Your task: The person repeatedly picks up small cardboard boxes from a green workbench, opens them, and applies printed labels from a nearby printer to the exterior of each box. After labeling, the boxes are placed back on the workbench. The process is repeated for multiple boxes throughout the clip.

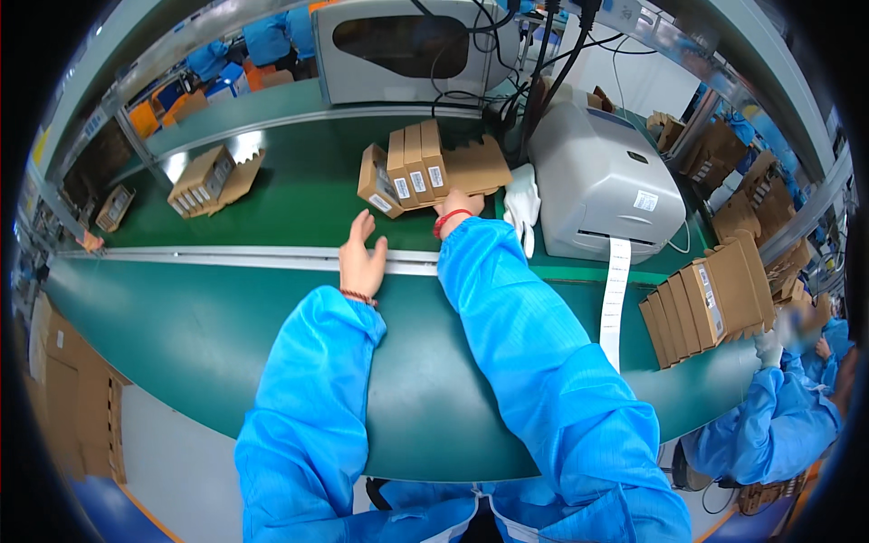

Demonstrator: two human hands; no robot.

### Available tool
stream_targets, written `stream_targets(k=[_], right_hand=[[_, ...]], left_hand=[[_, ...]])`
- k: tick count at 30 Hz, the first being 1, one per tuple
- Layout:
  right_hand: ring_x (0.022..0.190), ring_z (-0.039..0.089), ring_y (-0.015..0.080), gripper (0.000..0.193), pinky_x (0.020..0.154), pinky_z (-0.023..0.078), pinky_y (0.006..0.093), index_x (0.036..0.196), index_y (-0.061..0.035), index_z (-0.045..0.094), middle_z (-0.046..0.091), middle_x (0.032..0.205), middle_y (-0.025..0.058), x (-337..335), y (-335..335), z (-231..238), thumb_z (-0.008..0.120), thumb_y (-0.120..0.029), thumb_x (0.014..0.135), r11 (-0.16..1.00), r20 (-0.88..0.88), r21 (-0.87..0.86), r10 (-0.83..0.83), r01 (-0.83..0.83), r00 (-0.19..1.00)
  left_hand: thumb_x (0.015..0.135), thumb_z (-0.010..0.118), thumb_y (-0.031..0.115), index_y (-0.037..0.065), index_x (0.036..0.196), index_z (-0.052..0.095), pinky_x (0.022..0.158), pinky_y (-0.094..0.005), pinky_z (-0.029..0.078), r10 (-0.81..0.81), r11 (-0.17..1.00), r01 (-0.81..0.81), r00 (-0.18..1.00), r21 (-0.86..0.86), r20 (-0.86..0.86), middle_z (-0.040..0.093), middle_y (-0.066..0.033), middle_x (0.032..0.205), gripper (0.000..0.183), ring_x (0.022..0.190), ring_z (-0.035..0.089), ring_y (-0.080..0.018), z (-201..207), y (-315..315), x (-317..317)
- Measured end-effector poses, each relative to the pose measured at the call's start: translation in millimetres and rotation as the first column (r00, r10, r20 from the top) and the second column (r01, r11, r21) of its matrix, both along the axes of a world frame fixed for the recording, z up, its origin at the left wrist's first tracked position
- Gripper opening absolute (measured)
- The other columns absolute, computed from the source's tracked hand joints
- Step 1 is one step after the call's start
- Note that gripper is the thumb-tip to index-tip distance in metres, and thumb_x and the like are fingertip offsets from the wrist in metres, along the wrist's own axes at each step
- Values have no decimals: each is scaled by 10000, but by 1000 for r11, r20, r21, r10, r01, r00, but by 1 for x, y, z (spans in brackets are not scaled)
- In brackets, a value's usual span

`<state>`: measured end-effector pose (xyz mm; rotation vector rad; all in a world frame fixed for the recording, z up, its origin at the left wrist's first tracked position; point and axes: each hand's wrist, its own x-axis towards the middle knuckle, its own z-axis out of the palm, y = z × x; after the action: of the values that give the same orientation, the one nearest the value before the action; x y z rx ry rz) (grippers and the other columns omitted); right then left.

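My left hand [362,260] hovers at the metal rail, its fingers apart and nothing in it. Ahead of it, on the dark green belt, a group of narrow brown cardboard boxes [414,163] with white labels stands side by side on a flat cardboard tray [480,166]. One labelled box [378,183] at the left end leans away from the others. My right hand [460,206] is at the near edge of the tray, closed on it, with the fingertips partly hidden by the cardboard. White gloves [521,204] lie just right of that hand.
A grey label printer [606,181] stands at right, a printed label strip [615,303] hanging from it. More boxes on cardboard [697,308] sit at the right, near a co-worker's blue sleeve [765,425]. Another boxed group [206,185] is on the belt at left. A metal rail [226,254] borders the belt.
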<state>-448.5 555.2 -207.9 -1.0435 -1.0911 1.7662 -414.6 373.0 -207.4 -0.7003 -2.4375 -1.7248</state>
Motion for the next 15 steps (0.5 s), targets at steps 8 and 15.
stream_targets(k=[8, 15], right_hand=[[1018, 504, 331, 369, 869, 459, 392, 1191, 81, 356, 440, 1143, 221, 61, -31, 79, 411, -10, 838, 761, 59, -286, 621, -582, 782], [948, 549, 206, 307, 793, 470, 299, 1140, 52, 458, 546, 1017, 138, 272, 15, 234, 455, 16, 835, 452, 178, 698, 641, -555, 746]], left_hand=[[745, 642, 106, 6, 1163, 454, 800, -339, 452, 98, 991, -107, 989, -83, -109, 575, -204, 1056, 469, 1020, 547, -306, -2, -8, -55], [699, 670, 242, 64, 802, 596, 686, -410, 422, 187, 828, -433, 812, -356, -553, 607, -123, 660, 218, 642, 574, -322, 5, 29, -76]])
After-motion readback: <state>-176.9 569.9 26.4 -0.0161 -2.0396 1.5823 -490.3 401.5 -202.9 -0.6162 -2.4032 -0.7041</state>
